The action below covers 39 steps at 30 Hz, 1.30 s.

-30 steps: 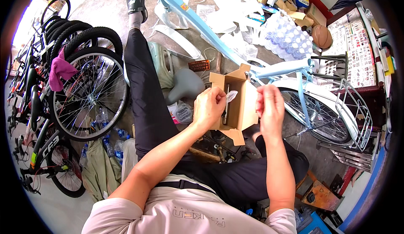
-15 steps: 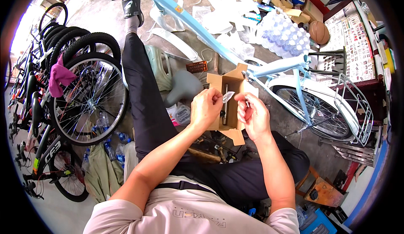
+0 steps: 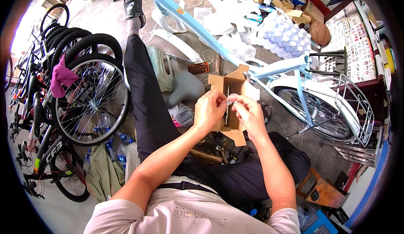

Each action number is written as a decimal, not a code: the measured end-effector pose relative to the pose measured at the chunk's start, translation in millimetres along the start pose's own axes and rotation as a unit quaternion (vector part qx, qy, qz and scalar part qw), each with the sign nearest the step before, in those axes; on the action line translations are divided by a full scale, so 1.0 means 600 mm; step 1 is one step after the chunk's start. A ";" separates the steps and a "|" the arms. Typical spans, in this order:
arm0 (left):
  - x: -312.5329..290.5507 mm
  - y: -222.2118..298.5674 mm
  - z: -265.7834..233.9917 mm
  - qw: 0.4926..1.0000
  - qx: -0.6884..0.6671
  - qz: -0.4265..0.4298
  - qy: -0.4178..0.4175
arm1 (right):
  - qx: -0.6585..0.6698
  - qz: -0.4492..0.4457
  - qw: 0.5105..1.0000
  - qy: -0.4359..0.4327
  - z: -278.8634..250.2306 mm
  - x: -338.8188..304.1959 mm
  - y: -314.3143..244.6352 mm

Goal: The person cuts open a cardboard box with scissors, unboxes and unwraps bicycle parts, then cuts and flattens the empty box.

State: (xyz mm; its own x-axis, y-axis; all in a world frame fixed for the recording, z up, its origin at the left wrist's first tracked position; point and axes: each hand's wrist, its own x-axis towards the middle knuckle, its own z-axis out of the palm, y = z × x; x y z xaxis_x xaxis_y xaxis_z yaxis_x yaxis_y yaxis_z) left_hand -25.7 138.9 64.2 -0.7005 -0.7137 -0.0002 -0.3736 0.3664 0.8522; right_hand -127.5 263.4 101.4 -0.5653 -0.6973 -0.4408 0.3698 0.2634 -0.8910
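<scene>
Over an open cardboard box (image 3: 217,80), my hands come together around a small clear plastic bag (image 3: 230,100). My left hand (image 3: 210,110) pinches one side of the bag between thumb and fingers. On its other side, the closed fingers of my right hand (image 3: 249,115) are pressed to the plastic. What the bag contains is too small to make out. Inside the box below, a long metal part shows between my hands. Just beyond the box lies a light-blue bicycle frame (image 3: 202,32) with a white-fendered rear wheel at its right.
A grey saddle (image 3: 188,87) and a hammer (image 3: 217,64) lie near the box. Several bicycles and a wheel (image 3: 92,103) crowd the left. Wrapped water bottles (image 3: 286,36) and a basketball (image 3: 320,33) are at the far right. Loose tools (image 3: 223,152) lie between my legs.
My right hand has moved left and its fingers now meet the small bag that my left hand holds. My left hand has shifted slightly to the right.
</scene>
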 end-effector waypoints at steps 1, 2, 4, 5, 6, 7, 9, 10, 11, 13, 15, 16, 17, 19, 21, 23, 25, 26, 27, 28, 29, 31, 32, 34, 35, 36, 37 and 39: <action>-0.001 0.000 0.000 1.000 0.000 0.000 0.000 | 0.000 0.000 1.000 0.000 0.002 0.001 0.000; -0.001 -0.001 0.001 1.000 0.002 0.001 0.002 | -0.013 -0.008 1.000 -0.001 0.004 0.002 0.000; -0.002 -0.001 0.002 1.000 0.004 0.001 0.003 | -0.025 -0.015 1.000 -0.001 0.005 0.003 0.002; -0.003 0.000 0.003 1.000 -0.002 0.000 0.000 | -0.043 -0.024 0.999 -0.001 0.005 0.004 0.005; -0.004 0.000 0.004 1.000 -0.007 -0.001 -0.002 | -0.061 -0.033 0.998 0.000 0.004 0.005 0.006; -0.004 -0.002 0.004 1.000 -0.006 -0.002 -0.002 | -0.061 -0.033 0.998 -0.001 0.004 0.006 0.003; -0.004 -0.008 0.006 1.000 -0.011 0.000 0.000 | -0.080 -0.075 0.994 0.004 -0.001 0.003 -0.015; -0.003 -0.009 0.004 1.000 -0.012 -0.001 0.001 | -0.013 -0.043 0.998 0.032 -0.003 -0.013 -0.060; -0.003 -0.009 0.002 1.000 -0.004 -0.005 -0.001 | 0.024 -0.109 0.992 0.052 -0.018 -0.017 -0.085; -0.003 -0.009 0.002 1.000 0.003 -0.009 -0.005 | 0.119 -0.226 0.964 0.077 -0.082 -0.010 -0.095; -0.003 -0.014 0.001 1.000 -0.012 -0.018 -0.006 | 0.176 -0.217 0.944 0.174 -0.096 -0.012 -0.112; -0.002 -0.015 0.001 1.000 -0.009 -0.024 -0.006 | 0.189 -0.189 0.950 0.163 -0.114 -0.007 -0.096; -0.001 -0.015 0.002 1.000 -0.012 -0.020 -0.012 | 0.201 -0.161 0.954 0.154 -0.127 -0.001 -0.076; 0.000 -0.015 0.001 0.999 -0.012 -0.033 -0.009 | 0.257 -0.116 0.950 0.131 -0.118 0.008 -0.044; 0.001 -0.010 0.003 0.999 -0.013 -0.044 -0.016 | 0.263 -0.087 0.950 0.144 -0.092 0.005 -0.043; -0.002 -0.008 -0.003 0.998 -0.021 -0.048 -0.017 | 0.271 -0.083 0.953 0.107 -0.073 -0.004 -0.047; -0.001 -0.005 -0.001 0.998 -0.016 -0.047 -0.023 | 0.272 -0.075 0.955 0.097 -0.070 -0.010 -0.044; -0.001 -0.007 0.003 0.999 -0.012 -0.034 -0.014 | 0.297 -0.058 0.952 0.050 -0.073 -0.008 -0.037; -0.001 -0.007 0.005 1.000 -0.007 -0.021 -0.004 | 0.321 -0.040 0.946 0.002 -0.073 -0.007 -0.033; -0.001 -0.007 0.005 1.000 -0.006 -0.021 -0.004 | 0.296 -0.014 0.954 0.037 -0.055 -0.010 -0.043; -0.001 -0.006 0.004 1.000 -0.008 -0.024 -0.007 | 0.276 -0.005 0.961 0.032 -0.051 -0.008 -0.037; -0.001 -0.004 0.003 1.000 -0.008 -0.028 -0.008 | 0.245 0.002 0.969 0.040 -0.039 -0.007 -0.037; 0.000 -0.002 0.002 0.999 -0.018 -0.037 -0.013 | 0.246 0.002 0.969 0.038 -0.034 -0.006 -0.034; 0.000 -0.001 0.001 0.999 -0.026 -0.045 -0.016 | 0.103 -0.033 0.993 0.041 -0.026 -0.006 -0.023; -0.001 -0.001 0.002 0.998 -0.026 -0.046 -0.014 | 0.069 -0.042 0.996 0.042 -0.022 -0.006 -0.019; -0.002 -0.003 0.003 0.999 -0.028 -0.041 -0.012 | 0.047 -0.053 0.996 0.047 -0.015 -0.007 -0.016; -0.002 -0.004 0.004 0.999 -0.031 -0.035 -0.011 | 0.025 -0.063 0.996 0.054 -0.008 -0.008 -0.012; -0.003 0.000 0.004 0.999 -0.030 -0.028 -0.010 | 0.019 -0.063 0.997 0.048 -0.004 -0.001 -0.001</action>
State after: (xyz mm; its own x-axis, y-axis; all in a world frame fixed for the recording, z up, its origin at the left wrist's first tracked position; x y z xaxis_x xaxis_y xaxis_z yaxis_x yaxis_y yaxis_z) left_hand -25.9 141.6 62.9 -0.6921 -0.7194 -0.0586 -0.3751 0.2891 0.8808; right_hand -128.9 265.2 102.3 -0.6762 -0.6556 -0.3360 0.3178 0.1518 -0.9359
